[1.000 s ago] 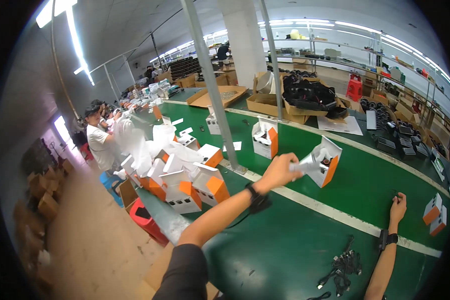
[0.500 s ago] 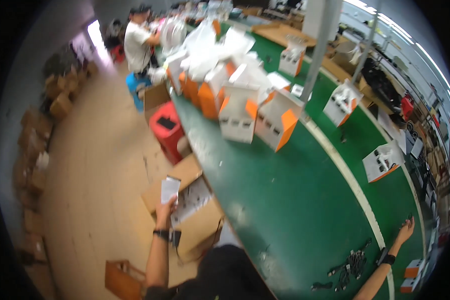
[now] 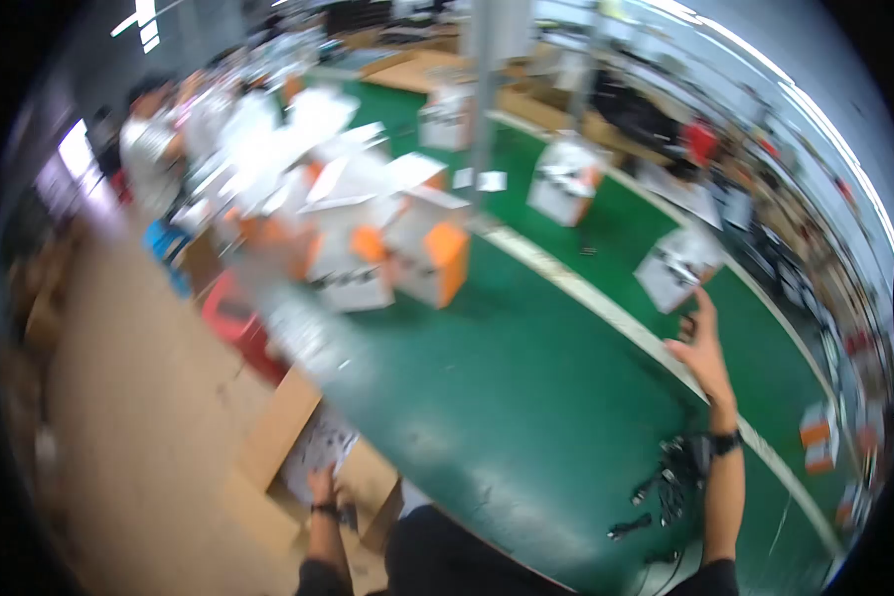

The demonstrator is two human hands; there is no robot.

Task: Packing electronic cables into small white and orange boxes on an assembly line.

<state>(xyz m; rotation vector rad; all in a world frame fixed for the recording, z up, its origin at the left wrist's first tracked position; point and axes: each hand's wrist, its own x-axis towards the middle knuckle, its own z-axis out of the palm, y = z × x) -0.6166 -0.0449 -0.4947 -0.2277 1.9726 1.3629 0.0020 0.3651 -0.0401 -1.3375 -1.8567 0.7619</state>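
Note:
The picture is motion-blurred. My left hand [image 3: 320, 487] reaches down into an open cardboard box [image 3: 268, 437] on the floor beside the table. It rests on white printed sheets [image 3: 318, 452], and its grip is too blurred to read. My right hand [image 3: 700, 343] is stretched out over the green table [image 3: 526, 397], fingers apart. Its fingertips are just below a white and orange carton [image 3: 675, 263] that stands past a white stripe; I cannot tell if they touch.
A cluster of white and orange cartons [image 3: 368, 238] stands at the table's left end. A pile of black cables [image 3: 670, 477] lies by my right wrist. A red bin [image 3: 233, 308] sits on the floor. A person in white [image 3: 149, 139] works far left, and a pole [image 3: 487, 79] rises behind.
My left hand came off a carton on the table, swung down to the floor box holding a white sheet, and now sits lower inside it. My right hand moved up toward the white carton.

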